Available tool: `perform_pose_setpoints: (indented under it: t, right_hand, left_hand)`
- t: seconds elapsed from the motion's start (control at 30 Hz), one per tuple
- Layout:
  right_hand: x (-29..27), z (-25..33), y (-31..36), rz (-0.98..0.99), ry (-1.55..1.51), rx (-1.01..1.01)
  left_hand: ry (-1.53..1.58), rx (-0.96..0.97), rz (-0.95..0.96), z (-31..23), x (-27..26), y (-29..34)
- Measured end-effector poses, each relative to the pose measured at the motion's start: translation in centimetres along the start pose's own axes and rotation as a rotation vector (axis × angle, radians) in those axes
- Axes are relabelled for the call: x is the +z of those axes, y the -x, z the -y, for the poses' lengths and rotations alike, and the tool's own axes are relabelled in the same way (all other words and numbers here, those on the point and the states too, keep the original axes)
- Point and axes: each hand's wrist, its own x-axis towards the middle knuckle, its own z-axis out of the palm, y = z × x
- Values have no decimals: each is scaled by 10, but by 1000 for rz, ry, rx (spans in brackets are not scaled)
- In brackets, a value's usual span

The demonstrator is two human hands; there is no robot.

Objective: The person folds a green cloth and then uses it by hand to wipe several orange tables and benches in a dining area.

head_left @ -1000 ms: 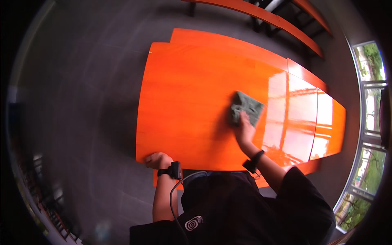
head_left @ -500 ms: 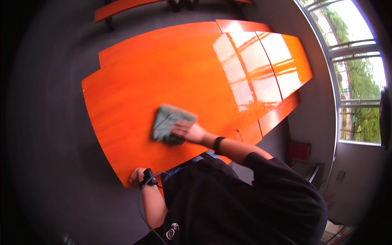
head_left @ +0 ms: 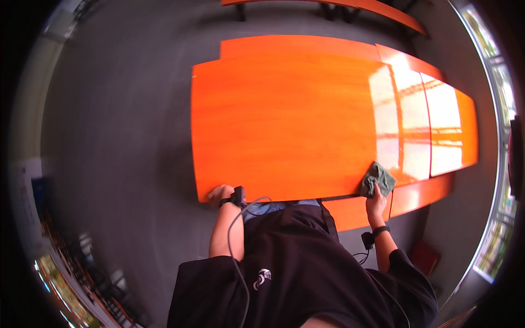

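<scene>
A folded grey-green cloth [head_left: 377,179] lies on the glossy orange table [head_left: 284,120], at its near edge toward the right. My right hand [head_left: 376,203] grips the near part of this cloth, with the fingers closed over it and the arm reaching out to the right. At the table's near left corner, my left hand [head_left: 220,192] rests against the edge. Its fingers are blurred and partly turned away, so their pose is unclear. Each wrist wears a black band with a small box and a cable.
Orange benches run along the table's near side [head_left: 355,214] and far side [head_left: 306,42]. Another orange bench [head_left: 372,6] stands farther off. Windows [head_left: 503,93] line the right wall, and their light reflects on the table. A dark red box [head_left: 424,258] sits low at the right.
My right hand has swept the cloth from the left-middle of the tabletop to the near right edge. The view has turned; my left hand stays at the near left corner.
</scene>
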Motion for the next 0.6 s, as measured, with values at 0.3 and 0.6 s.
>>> perform_pose_setpoints:
  t: [0.3, 0.6]
  right_hand:
    - [15, 66, -18, 77, 104, -67]
    - [23, 108, -29, 16, 21, 440]
  left_hand:
    - [237, 31, 382, 29, -34, -24]
    - [879, -240, 840, 114, -159, -282]
